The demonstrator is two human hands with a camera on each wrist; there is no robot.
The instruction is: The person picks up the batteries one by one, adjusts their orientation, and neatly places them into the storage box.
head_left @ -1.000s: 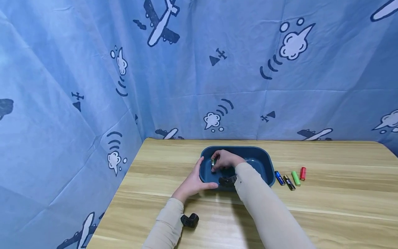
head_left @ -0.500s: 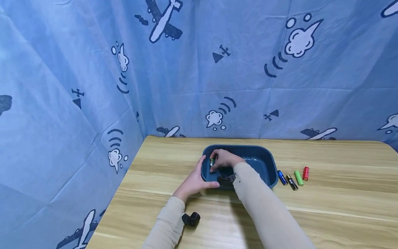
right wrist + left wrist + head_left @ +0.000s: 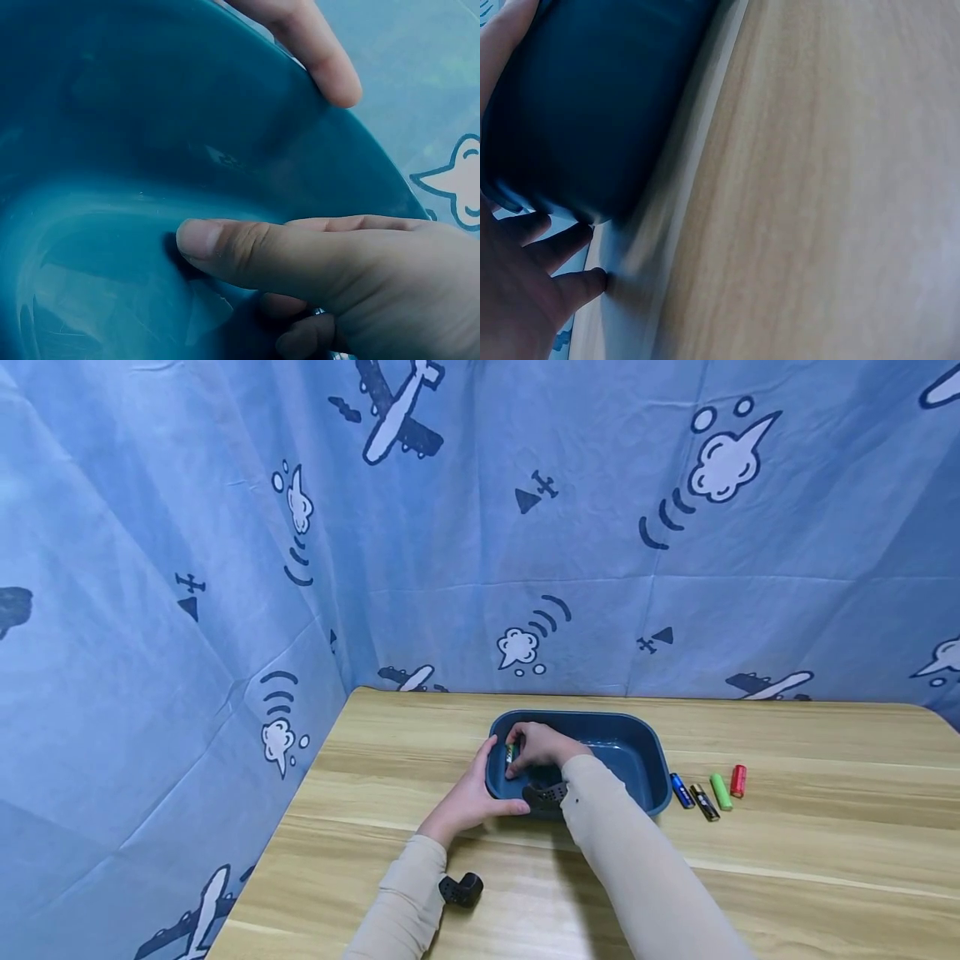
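A dark blue plastic basin (image 3: 663,768) stands on the table, its far side near the curtain. My left hand (image 3: 472,793) holds its left end, thumb along the front wall and fingers against the end wall. In the left wrist view, those fingertips (image 3: 591,231) touch the basin's outside. Reaching inside, my right hand (image 3: 543,745) pinches a small battery (image 3: 510,755) with a green part near the left wall. The right wrist view shows the right thumb (image 3: 247,246) over the basin floor; the battery is mostly hidden there.
Right of the basin lie a blue battery (image 3: 682,791), a black battery (image 3: 705,802), a green battery (image 3: 721,792) and a red battery (image 3: 738,781) on the wooden table (image 3: 825,827). A blue airplane-print curtain (image 3: 585,527) hangs behind and at the left.
The right hand has moved slightly left and down inside the basin with the battery. The left hand keeps its place on the basin. The whole view has shifted a little.
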